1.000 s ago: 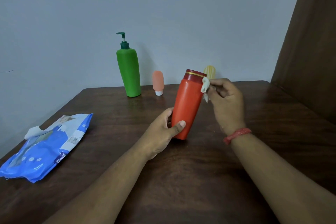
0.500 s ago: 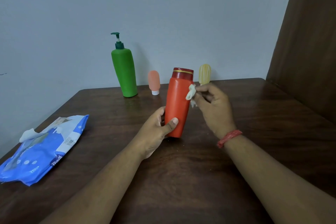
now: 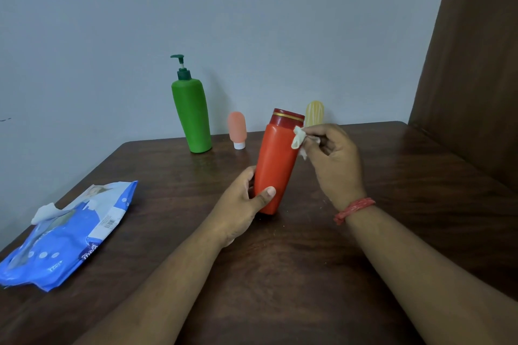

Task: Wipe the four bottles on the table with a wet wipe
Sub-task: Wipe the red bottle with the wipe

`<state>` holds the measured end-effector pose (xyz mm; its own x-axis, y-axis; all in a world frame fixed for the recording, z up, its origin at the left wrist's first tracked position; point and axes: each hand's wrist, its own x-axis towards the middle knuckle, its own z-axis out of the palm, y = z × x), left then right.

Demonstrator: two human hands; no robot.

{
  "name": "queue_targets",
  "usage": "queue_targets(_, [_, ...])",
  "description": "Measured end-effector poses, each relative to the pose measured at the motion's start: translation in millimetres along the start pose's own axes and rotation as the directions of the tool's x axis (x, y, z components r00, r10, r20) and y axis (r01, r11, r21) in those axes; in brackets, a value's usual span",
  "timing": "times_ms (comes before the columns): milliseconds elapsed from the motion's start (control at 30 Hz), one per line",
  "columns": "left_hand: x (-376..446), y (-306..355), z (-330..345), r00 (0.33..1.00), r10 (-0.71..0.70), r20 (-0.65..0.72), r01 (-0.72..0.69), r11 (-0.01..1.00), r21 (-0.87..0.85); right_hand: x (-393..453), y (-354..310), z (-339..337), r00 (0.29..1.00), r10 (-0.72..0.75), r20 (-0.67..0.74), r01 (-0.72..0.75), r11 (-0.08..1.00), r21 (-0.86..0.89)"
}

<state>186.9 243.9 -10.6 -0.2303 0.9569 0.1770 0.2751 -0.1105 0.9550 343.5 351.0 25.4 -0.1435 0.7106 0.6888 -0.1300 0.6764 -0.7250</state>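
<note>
Since a second ago we've slid the wet wipe [image 3: 299,138] from cap down to the red bottle [image 3: 276,165]'s shoulder, mid-table; right hand [image 3: 335,161] pinches it, left hand [image 3: 243,200] grips the base. Three to go, probably.

Red bottle [image 3: 276,168], green pump bottle [image 3: 192,115], yellow striped tube [image 3: 314,112], blue white-dotted pack [image 3: 67,235].

Soft, even, rather dim indoor light. The dark wooden table [image 3: 294,274] shows faint sheen near its far right corner and dull reflections beneath the green bottle [image 3: 192,115]. Shadows are weak and diffuse. Focus is fairly sharp centrally; wide-angle stretching bends the forearms and the table's near edge.
</note>
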Motion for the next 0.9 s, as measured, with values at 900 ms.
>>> queue_targets(900, [2.2, -0.5, -7.8, 0.997, 0.077, 0.009, -0.075, 0.924, 0.374, 9.6, -8.6, -17.9, 0.968, -0.250, -0.001, 0.229, 0.890, -0.394])
